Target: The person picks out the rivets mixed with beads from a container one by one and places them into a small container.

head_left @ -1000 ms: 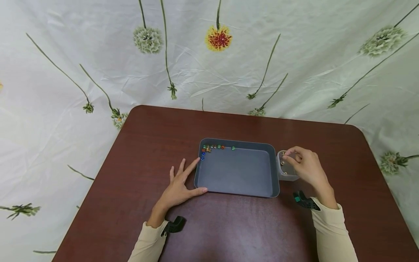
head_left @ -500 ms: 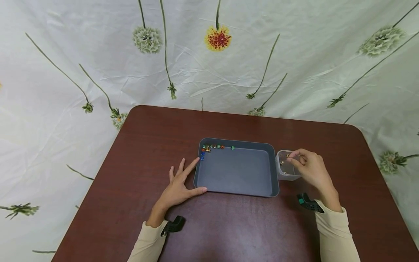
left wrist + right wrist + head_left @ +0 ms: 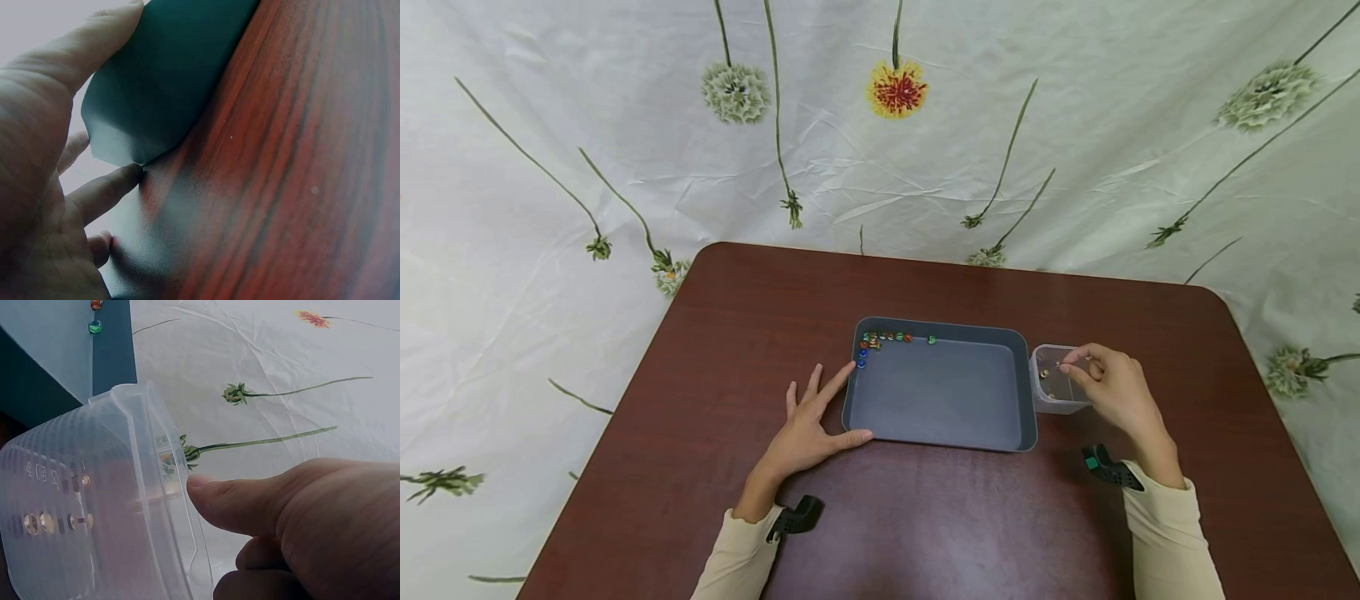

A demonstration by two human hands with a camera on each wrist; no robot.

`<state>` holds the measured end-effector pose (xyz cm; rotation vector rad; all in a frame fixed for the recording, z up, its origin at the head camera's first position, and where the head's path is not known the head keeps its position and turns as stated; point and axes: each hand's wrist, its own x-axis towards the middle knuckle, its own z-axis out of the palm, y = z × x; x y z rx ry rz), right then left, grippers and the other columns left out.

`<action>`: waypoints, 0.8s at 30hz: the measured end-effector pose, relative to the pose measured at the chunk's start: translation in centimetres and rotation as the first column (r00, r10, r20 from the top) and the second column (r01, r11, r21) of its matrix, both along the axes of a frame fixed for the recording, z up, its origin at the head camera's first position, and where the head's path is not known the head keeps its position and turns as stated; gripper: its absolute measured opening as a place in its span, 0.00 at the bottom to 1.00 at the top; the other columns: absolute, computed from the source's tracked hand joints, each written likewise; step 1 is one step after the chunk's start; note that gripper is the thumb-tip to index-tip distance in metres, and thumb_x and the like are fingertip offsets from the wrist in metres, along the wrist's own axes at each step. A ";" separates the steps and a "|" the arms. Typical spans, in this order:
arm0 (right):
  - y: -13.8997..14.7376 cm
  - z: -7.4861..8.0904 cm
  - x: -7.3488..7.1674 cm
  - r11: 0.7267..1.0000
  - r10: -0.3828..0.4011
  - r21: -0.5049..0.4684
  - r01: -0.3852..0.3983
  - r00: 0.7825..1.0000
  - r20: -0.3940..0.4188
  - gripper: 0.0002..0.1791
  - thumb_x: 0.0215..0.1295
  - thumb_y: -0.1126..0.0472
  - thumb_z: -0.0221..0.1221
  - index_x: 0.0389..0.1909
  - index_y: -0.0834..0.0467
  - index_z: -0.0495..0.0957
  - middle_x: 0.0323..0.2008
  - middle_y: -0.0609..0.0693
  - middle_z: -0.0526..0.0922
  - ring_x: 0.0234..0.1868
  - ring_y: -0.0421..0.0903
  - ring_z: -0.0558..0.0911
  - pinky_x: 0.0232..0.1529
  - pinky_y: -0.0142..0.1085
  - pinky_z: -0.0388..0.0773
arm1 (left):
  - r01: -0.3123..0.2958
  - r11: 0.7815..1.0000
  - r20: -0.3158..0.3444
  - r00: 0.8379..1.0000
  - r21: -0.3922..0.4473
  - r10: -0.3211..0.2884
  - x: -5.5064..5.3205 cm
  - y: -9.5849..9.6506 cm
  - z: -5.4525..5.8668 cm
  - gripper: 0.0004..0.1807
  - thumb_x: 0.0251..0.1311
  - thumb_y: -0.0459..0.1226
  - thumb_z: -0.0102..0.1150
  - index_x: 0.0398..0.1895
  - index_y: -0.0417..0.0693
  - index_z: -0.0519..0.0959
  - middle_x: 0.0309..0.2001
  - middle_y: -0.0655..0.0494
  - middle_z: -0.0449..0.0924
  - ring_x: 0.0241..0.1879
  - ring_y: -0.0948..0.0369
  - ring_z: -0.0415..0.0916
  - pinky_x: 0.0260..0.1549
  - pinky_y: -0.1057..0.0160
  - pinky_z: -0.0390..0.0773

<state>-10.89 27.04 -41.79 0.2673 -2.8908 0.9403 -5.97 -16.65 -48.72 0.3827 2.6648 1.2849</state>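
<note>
Take 12 o'clock as the far side of the grey tray (image 3: pixel 940 396) on the tabletop (image 3: pixel 925 517). Your left hand (image 3: pixel 808 429) is spread wide around its 8 o'clock corner, thumb by the near rim, forefinger at 9; a light press there should stop it sliding.

The clear box (image 3: pixel 1060 407) sits just beside the tray's 3 o'clock edge. Over it, your right hand (image 3: pixel 1112 385) has a narrow grip, thumb and forefinger close together; I cannot tell whether anything is between them. Small gold pieces (image 3: pixel 1044 374) lie inside, toward the box's 9 and 7 o'clock. For a clean pick, pinch one by its sides and lift straight up, clear of the rim.

Coloured beads (image 3: pixel 899 337) bunch toward the tray's 11 o'clock, a green bead (image 3: pixel 932 340) apart near 12. They look likely to roll, so avoid jolting the tray.
</note>
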 end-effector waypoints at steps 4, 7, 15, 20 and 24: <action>0.0 0.0 0.1 1.000 0.001 0.000 -0.001 1.000 0.001 0.06 0.66 0.63 0.66 0.37 0.63 0.83 0.13 0.41 0.56 0.14 0.34 0.53 0.15 0.31 0.52 | 0.001 1.000 -0.002 1.000 0.003 -0.001 0.0 0.0 -0.1 0.55 0.53 0.58 0.72 0.81 0.67 0.51 0.79 0.54 0.52 0.81 0.47 0.29 0.69 0.33 0.18; -0.1 0.0 0.1 1.000 -0.001 -0.001 0.001 1.000 0.002 0.06 0.66 0.63 0.66 0.37 0.63 0.83 0.13 0.41 0.56 0.14 0.35 0.53 0.15 0.31 0.52 | 0.001 1.000 -0.005 1.000 0.005 -0.001 0.0 0.0 -0.1 0.55 0.53 0.58 0.72 0.81 0.67 0.51 0.79 0.54 0.53 0.81 0.47 0.29 0.69 0.33 0.18; -0.4 0.1 0.1 1.000 0.001 -0.005 -0.001 1.000 0.006 0.07 0.66 0.63 0.66 0.38 0.63 0.83 0.13 0.41 0.56 0.14 0.35 0.53 0.15 0.31 0.53 | -0.001 1.000 -0.003 1.000 -0.002 0.001 0.0 0.0 -0.2 0.55 0.53 0.58 0.72 0.81 0.67 0.51 0.79 0.55 0.53 0.81 0.47 0.29 0.69 0.33 0.18; -0.7 0.1 0.0 1.000 0.004 -0.015 -0.004 1.000 0.013 0.07 0.66 0.62 0.66 0.39 0.63 0.83 0.13 0.41 0.56 0.14 0.34 0.53 0.15 0.31 0.52 | 0.001 1.000 -0.007 1.000 0.000 -0.001 0.0 -0.1 -0.2 0.55 0.52 0.57 0.72 0.81 0.66 0.51 0.79 0.54 0.53 0.81 0.47 0.29 0.69 0.33 0.19; -0.9 0.1 -0.1 1.000 0.008 -0.017 -0.008 1.000 0.010 0.07 0.66 0.62 0.66 0.39 0.63 0.83 0.14 0.41 0.56 0.14 0.35 0.53 0.15 0.31 0.52 | -0.001 1.000 -0.008 1.000 0.000 0.001 0.0 -0.1 -0.2 0.55 0.53 0.57 0.72 0.81 0.66 0.51 0.79 0.54 0.53 0.81 0.47 0.29 0.69 0.33 0.19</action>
